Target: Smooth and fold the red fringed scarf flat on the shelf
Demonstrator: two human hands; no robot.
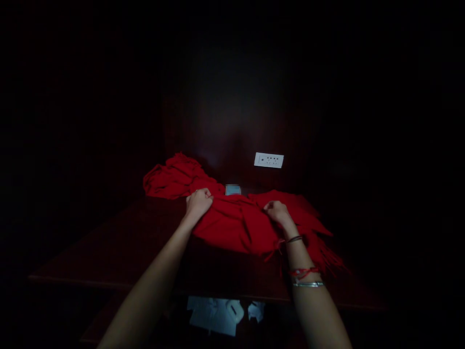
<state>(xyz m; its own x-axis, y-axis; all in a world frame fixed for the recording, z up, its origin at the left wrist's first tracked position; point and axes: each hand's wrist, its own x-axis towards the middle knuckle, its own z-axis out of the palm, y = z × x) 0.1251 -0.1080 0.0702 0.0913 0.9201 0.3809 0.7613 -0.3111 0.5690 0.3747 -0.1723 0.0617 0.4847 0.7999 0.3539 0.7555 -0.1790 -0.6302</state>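
Note:
A red fringed scarf [232, 228] lies spread and creased across the dark tabletop. My left hand [199, 203] is closed on its upper left edge, fingers pinched around the cloth. On the right, my right hand [277, 212] pinches the scarf's upper right edge. Tassels hang loose beside my right wrist. More red cloth [174, 177] is bunched up at the back left, and a flatter red fringed piece [301, 211] lies to the right, partly behind my right arm. Whether these pieces join the middle one I cannot tell.
The dark tabletop [109, 247] has its front edge near me. A small pale-blue item [233, 189] sits at the back. A white socket panel [269, 160] is on the wall behind. Below the tabletop lie pale papers [210, 315] and a white object [235, 311]. The surroundings are very dark.

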